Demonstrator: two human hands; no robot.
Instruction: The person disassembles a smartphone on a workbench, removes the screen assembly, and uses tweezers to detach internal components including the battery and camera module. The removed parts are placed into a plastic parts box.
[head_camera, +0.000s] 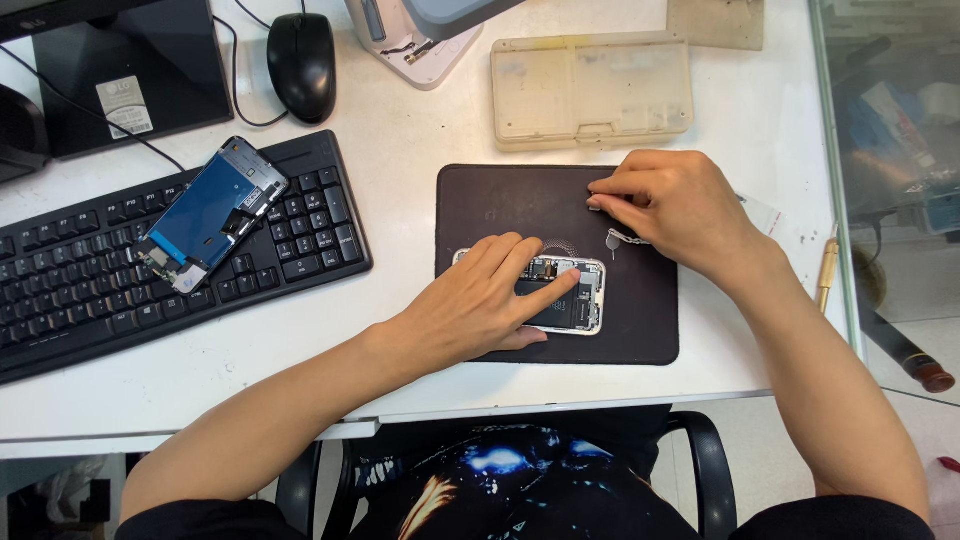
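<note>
A: Where were your hands at that moment?

B: Your left hand (480, 300) lay flat over the opened phone (560, 295), fingers spread and pressing on it, not curled round anything. The index finger reached across the exposed insides towards the phone's right end.

A: And the phone itself?

B: It lay on the dark work mat (500, 200), near the mat's front edge, with its back shell facing up at you and the battery and board showing. Your palm covered its left half.

A: What about the other hand?

B: Your right hand (675, 205) rested on the mat's upper right part, fingers drawn together in a pinch on a small metal piece (618, 238) that hung just below your fingertips. It was too small to tell what kind of part it was. That hand was near the phone but not touching it.

A: What else was around you?

B: The removed screen panel (210, 215), blue backed, lay tilted on the black keyboard (90, 290) to your left. A black mouse (302, 62) sat behind the keyboard, and a beige plastic case (590, 88) lay shut just beyond the mat. All of it stood on the white desk (400, 160).
</note>
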